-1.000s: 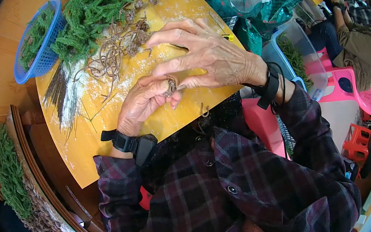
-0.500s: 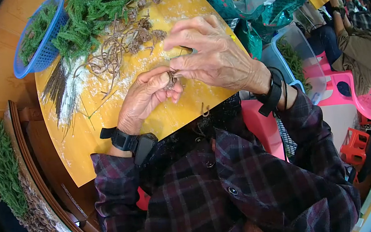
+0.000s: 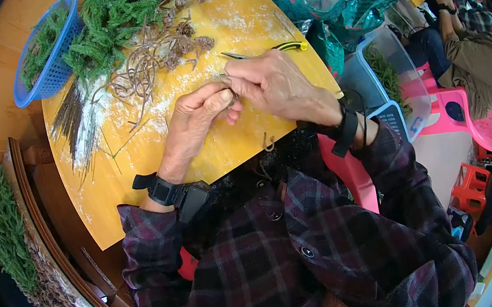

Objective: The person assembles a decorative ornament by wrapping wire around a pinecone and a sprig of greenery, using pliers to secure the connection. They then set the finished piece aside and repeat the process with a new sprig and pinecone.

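Observation:
My left hand [image 3: 198, 111] pinches a small brown pine cone [image 3: 232, 98] between thumb and fingers, above the yellow table. Most of the cone is hidden by the fingertips. My right hand [image 3: 277, 85] meets it there, thumb and fingers pressed together at the top of the cone; what they grip is hidden. Just beyond the right hand lie pliers [image 3: 289, 45] with yellow and black handles. Farther off, brown pine cones [image 3: 205, 43] with long curled brown stems [image 3: 144, 74] lie in a tangle.
Green artificial pine sprigs [image 3: 112, 16] are heaped beside a blue basket [image 3: 50, 72] at far left. Dark thin wires [image 3: 72, 113] lie among white flakes. A curled stem piece [image 3: 268, 143] rests by the near edge. Right are green bags [image 3: 351, 11], a clear tub [image 3: 389, 44] and pink stools [image 3: 483, 130].
My right hand has turned and lowered, its raised fingers now folded in close to my left hand. The pliers, mostly covered before, now show. My left hand stays pinched on the cone.

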Available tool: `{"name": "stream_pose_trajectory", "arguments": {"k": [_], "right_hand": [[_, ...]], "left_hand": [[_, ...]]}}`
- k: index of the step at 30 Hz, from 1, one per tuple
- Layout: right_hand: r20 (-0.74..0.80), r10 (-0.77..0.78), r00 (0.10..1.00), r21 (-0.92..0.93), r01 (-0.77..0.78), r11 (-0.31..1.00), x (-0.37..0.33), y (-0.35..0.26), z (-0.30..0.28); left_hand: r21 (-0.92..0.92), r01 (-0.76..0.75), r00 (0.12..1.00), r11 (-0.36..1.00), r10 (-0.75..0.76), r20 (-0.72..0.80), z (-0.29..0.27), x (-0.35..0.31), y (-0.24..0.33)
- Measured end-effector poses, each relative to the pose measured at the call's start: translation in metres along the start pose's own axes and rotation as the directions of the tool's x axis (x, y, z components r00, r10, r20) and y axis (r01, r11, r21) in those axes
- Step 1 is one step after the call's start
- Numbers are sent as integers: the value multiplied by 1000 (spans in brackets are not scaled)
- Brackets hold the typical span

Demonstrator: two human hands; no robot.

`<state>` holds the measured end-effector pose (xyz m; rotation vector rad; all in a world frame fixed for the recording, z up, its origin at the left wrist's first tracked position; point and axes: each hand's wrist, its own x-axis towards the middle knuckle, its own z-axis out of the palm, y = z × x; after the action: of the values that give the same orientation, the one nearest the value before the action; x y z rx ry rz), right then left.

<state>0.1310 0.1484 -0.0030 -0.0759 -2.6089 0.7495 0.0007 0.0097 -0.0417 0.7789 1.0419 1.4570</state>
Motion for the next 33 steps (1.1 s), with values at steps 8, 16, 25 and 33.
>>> {"name": "stream_pose_trajectory", "arguments": {"k": [8,16,25,33], "right_hand": [[-279,-111,954,72,136,988,-8,0,2],[-205,-28,978,118,53,992,-10,-2,5],[-152,-36,988,138,57,989,-7,-8,-5],[-98,138,986,355,-95,930,12,-14,-3]], "left_hand": [[-465,231,966,854,-146,213,5,3,8],[-199,116,972,973,-71,223,-3,-3,6],[-148,117,987,982,-98,130,-2,-5,11],[350,-82,989,933,120,-89,17,-16,37]]}}
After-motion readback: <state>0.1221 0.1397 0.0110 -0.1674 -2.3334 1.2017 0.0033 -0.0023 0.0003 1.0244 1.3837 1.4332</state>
